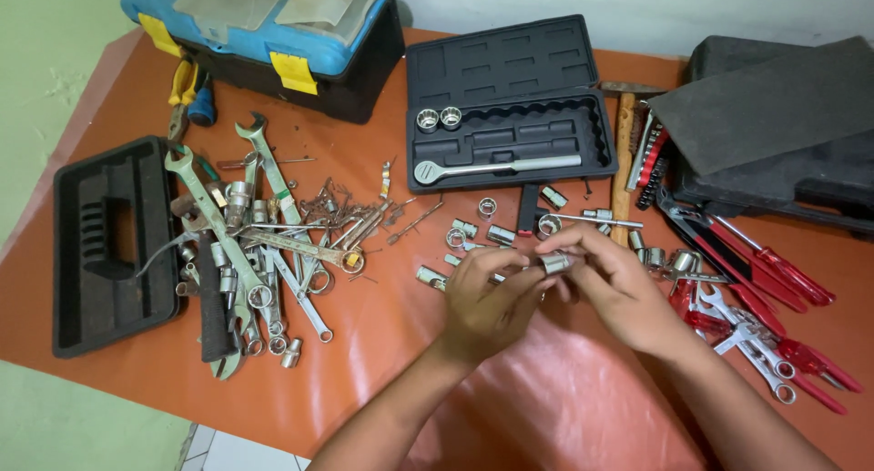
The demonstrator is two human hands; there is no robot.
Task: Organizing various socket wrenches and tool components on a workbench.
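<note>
Held between both sets of fingertips: one small chrome socket, pinched by the right hand and steadied by the left hand, just above the orange table cover. A light, turning hold is advised, so that the open end can be examined. Loose sockets are scattered just beyond the hands. Open black socket case is set further back, near; a ratchet handle and two seated sockets are lodged in it. Wrench pile is lying well to the left, red-handled screwdrivers to the right.
</note>
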